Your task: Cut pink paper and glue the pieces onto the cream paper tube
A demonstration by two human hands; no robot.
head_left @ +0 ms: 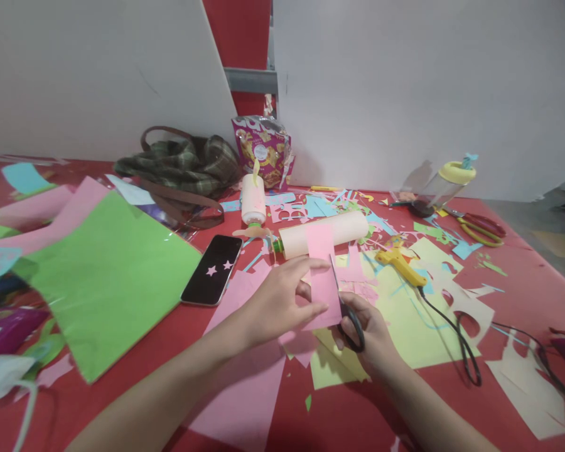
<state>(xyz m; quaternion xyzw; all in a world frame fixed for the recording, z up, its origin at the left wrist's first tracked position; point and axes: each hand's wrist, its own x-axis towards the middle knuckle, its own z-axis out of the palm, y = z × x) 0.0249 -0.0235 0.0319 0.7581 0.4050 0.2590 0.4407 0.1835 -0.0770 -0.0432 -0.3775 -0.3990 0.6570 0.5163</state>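
Note:
My left hand (282, 295) grips a strip of pink paper (323, 295) between thumb and fingers, holding it upright above the table. My right hand (365, 326) is closed around the black handles of a pair of scissors (352, 323). Their blades lie along the right edge of the pink paper, partly behind it. Just beyond the paper lies a cream paper-covered tube (348, 229) with a green end. A larger pink sheet (245, 376) rests on the table under my left forearm, and yellow paper (400, 326) lies beyond my right hand.
A phone (211, 270) with two pink stars on it lies left of my hands, beside a green sheet (113, 282). To the right are a yellow glue gun (402, 267) with a black cord, pliers (480, 226) and a clear bottle (445, 187). Paper scraps litter the back.

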